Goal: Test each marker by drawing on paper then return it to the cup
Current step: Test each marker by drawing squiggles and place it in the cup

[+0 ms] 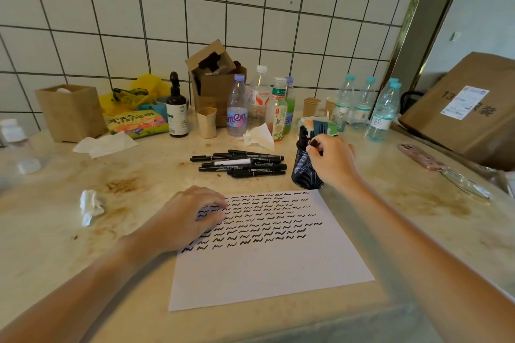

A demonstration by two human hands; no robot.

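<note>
Pinching a marker at the cup, the right hand grip sits just right of the lying pile; left hand rests loosely curled on the paper.

A wall of white tiles with dark lines stands behind; the table is pale and stained; soft daylight.

The paper lies near me on the counter, my left hand resting on its left part. Just beyond its far right corner stands the cup, my right hand at its rim, perhaps pinching a marker there. Left of the cup lies a pile of markers; bottles stand farther back.
</note>
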